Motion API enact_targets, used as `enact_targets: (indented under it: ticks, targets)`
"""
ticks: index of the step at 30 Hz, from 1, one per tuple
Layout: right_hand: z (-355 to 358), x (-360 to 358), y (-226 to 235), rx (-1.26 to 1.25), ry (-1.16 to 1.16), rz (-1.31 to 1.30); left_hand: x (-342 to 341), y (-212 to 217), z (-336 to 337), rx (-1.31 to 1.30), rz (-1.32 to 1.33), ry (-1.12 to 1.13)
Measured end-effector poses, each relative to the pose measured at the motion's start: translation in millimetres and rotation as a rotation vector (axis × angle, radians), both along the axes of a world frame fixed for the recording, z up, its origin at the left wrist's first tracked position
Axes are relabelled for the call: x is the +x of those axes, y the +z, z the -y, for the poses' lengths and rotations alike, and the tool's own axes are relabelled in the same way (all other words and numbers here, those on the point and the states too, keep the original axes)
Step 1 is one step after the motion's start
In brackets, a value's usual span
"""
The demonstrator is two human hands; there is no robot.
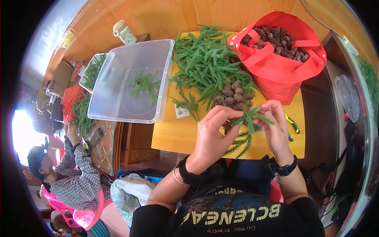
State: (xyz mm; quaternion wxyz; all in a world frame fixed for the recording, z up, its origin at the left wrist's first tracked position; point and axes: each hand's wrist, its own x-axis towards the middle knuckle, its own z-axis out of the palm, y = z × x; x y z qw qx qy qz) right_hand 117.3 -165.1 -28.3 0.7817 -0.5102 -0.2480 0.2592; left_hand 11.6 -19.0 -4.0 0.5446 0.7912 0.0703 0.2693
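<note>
Black short-sleeved T-shirt (229, 215) with yellow lettering fills the lower edge, and beyond it two bare hands meet over a yellow, flat-topped table (173, 136). The left hand (216, 132), with a black band and a pale bangle at its wrist, has thumb and forefinger nearly closed on a green, needle-leaved sprig (249, 125), which is held above the table's near edge, its branches spreading downward. The right hand (277, 128), wearing a black watch (287, 169), curls its fingers partly open around the sprig's right-hand tips; whether they grip it I cannot tell. Just beyond the sprig sits a small pile of brown, scaly pine cones (233, 96), touching a broad heap of green needle-leaved branches (205, 59). Yellow-and-black pliers (292, 125) lie beside the right hand. A red fabric bag (274, 81), filled with more cones, stands at the far right, and a translucent, rectangular plastic bin (108, 89) with a few sprigs inside stands left of the heap
</note>
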Motion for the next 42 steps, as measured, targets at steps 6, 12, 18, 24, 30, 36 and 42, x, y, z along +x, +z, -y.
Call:
enact_targets:
  ticks: [6,12,18,24,30,36,42]
  targets:
    - [7.8,-4.1,-1.3,-0.036,-0.428,0.724,0.5,-0.4,-1.6,0.185,0.115,0.063]
    - [-0.6,-24.5,18.5,-0.399,-0.305,1.197,-1.2,1.1,3.8,0.085,0.058,0.101]
    - [-5.9,-29.0,9.1,-0.526,-0.275,1.187,-0.5,3.2,8.4,0.058,0.034,0.078]
    - [-6.4,-28.1,12.0,-0.474,-0.266,1.106,-1.2,4.2,6.1,0.088,0.024,0.051]
    - [-3.9,-28.2,13.2,-0.527,-0.218,0.975,-0.9,4.4,4.3,0.004,-0.046,0.008]
    - [-4.6,-26.9,12.8,-0.521,-0.207,0.925,-1.4,2.6,1.2,-0.051,-0.095,-0.026]
    - [-3.0,-26.5,16.0,-0.513,-0.184,0.871,-1.5,3.4,0.0,-0.090,-0.119,-0.057]
